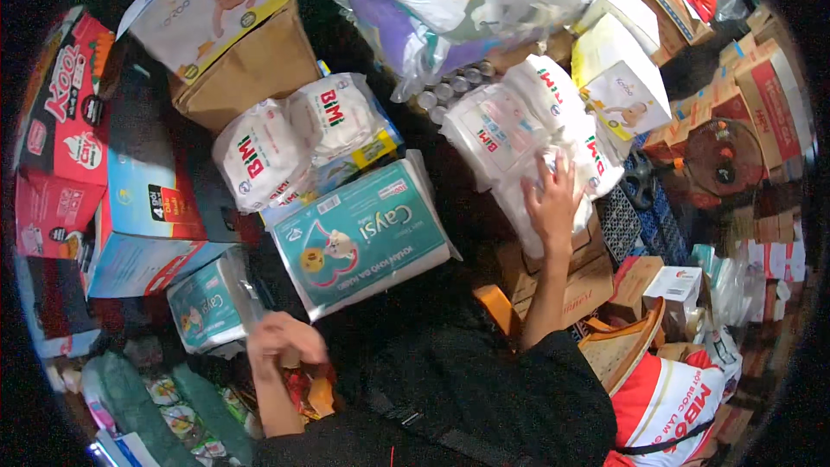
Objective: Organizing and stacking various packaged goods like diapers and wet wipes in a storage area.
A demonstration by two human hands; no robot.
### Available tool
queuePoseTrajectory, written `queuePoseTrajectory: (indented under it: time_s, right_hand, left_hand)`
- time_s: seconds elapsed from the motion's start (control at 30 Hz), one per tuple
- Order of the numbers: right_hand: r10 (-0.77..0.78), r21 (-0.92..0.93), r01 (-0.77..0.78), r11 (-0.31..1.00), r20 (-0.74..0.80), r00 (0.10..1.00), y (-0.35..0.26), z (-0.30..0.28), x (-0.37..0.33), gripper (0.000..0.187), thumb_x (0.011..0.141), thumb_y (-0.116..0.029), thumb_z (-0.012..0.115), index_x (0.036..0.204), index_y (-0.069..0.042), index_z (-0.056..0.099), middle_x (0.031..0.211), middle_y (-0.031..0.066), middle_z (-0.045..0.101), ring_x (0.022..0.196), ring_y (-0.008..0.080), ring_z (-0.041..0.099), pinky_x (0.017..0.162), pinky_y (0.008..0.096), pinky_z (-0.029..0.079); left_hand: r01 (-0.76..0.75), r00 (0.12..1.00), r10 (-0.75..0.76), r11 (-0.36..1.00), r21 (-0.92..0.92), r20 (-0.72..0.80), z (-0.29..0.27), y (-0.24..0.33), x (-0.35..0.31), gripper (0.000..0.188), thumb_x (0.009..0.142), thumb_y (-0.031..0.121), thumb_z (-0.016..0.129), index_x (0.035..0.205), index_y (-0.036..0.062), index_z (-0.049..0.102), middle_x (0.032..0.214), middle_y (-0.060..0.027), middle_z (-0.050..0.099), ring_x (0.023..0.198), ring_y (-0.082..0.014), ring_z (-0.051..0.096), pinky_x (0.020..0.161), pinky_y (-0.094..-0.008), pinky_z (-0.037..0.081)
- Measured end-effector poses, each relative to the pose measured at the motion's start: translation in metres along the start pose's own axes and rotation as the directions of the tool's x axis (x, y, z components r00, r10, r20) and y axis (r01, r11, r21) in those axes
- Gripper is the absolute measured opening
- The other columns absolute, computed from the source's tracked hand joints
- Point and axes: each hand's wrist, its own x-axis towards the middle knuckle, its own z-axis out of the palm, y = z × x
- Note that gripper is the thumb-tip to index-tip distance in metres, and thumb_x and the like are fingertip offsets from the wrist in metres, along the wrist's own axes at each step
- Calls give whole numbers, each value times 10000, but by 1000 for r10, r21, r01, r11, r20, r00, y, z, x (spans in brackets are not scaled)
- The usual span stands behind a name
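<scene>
My right hand (553,203) lies with fingers spread on a pile of white plastic-wrapped packs (497,134) with red and green lettering. My left hand (285,342), smeared by motion, is beside a small teal-and-white pack (207,304); whether its fingers grip anything cannot be made out. Between my hands, a large teal pack of dry wipes (363,238) with a cartoon bear rests at a tilt. Just beyond it sit more white wrapped packs (264,156), on top of a yellow-and-blue package (359,160).
Cartons with a baby picture stand far left (207,13) and right (622,78). At the left are a red box (65,138) and a blue box (143,207). A clear plastic bag (458,9) fills the far middle. A fan (722,160) and a wooden chair (622,350) are at right.
</scene>
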Motion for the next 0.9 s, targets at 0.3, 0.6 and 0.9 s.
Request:
queuePoseTrajectory:
  time_s: [0.3,0.6,0.9]
  right_hand:
    - [-52,498,130,858,-168,984,-75,-32,4,489,1054,-320,691,1480,-84,647,1593,263,522,1484,474,472,1244,586,345]
    - [-403,716,363,596,-124,907,-159,-34,-9,409,1069,-278,652,1428,-81,662,1580,190,561,1469,430,510,1243,527,376]
    - [-387,750,305,588,-70,919,-156,-34,-14,363,1061,-226,651,1390,-73,674,1493,193,633,1380,420,588,1198,517,431]
  left_hand:
    - [-122,151,77,991,59,-985,-181,-169,-11,157,968,204,663,852,121,597,759,16,569,688,-78,532,648,-266,452]
    - [595,217,59,783,180,-974,-217,-224,36,138,969,199,669,880,113,608,777,12,583,706,-78,543,654,-270,460]
    - [691,273,61,682,240,-960,-226,-222,46,121,970,194,676,908,106,619,795,9,597,724,-78,553,660,-274,468]
